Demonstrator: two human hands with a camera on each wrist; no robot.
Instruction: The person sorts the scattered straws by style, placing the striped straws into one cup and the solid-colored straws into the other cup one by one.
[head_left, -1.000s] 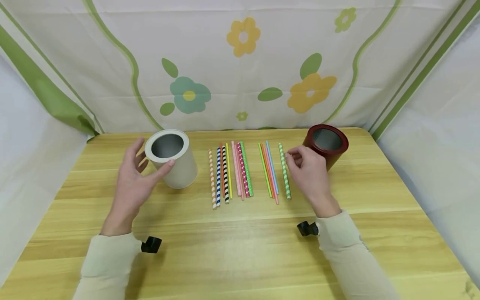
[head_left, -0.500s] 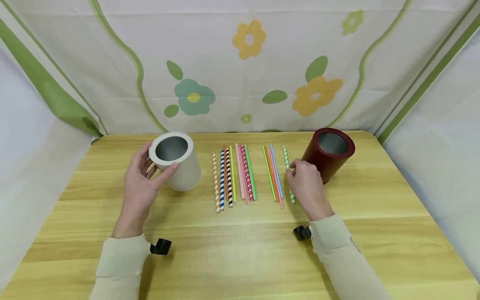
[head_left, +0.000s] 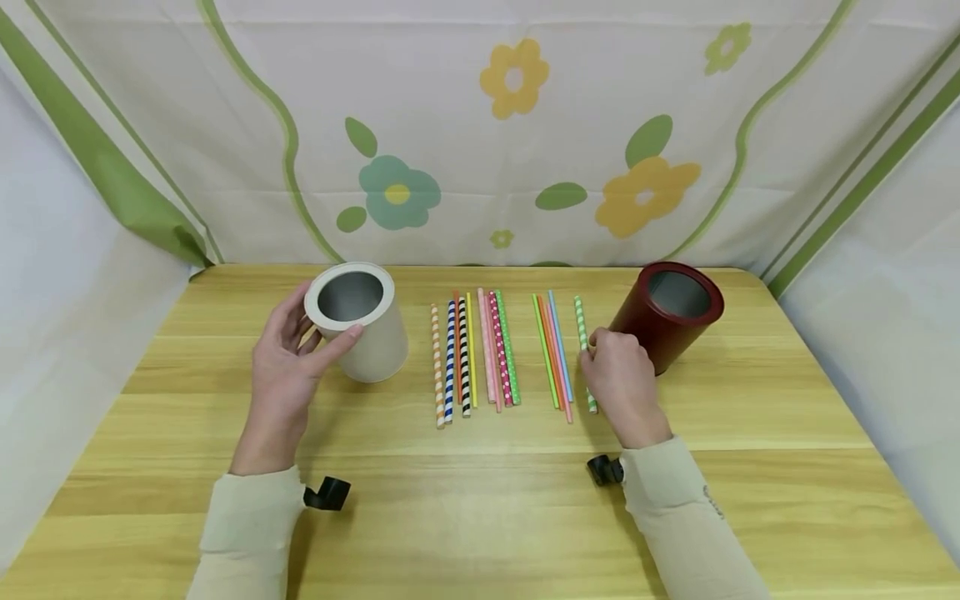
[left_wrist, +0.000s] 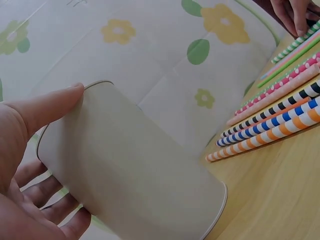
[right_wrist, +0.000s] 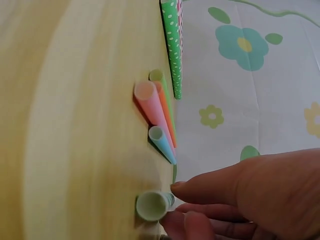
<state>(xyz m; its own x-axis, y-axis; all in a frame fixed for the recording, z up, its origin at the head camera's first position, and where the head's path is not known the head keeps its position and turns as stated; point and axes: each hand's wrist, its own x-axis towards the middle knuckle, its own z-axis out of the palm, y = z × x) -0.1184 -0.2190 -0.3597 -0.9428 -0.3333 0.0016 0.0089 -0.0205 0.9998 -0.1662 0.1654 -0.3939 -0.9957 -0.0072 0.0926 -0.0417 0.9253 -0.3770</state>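
At the left stands a white can [head_left: 372, 342], open at the top. My left hand [head_left: 288, 375] curls around its left side, thumb at the rim; the left wrist view shows the thumb on the can [left_wrist: 135, 165]. On the right, my right hand [head_left: 621, 379] has thumb and fingers at a green-and-white striped straw [head_left: 581, 321] lying on the table. In the right wrist view, the thumb and fingertips of the hand [right_wrist: 245, 200] meet around that straw [right_wrist: 152, 205] near its end. A dark red can [head_left: 660, 321] stands just behind and right of this hand.
Between the hands lie several straws: an orange-striped one [head_left: 437, 367], a blue-striped one [head_left: 450, 358], pink and green dotted ones, and a cluster with a light green straw [head_left: 545, 350]. A floral curtain [head_left: 465, 125] hangs behind the wooden table [head_left: 465, 517].
My right hand has moved down and closed at the striped straw. My left hand has come closer around the white can. The camera view has shifted slightly.
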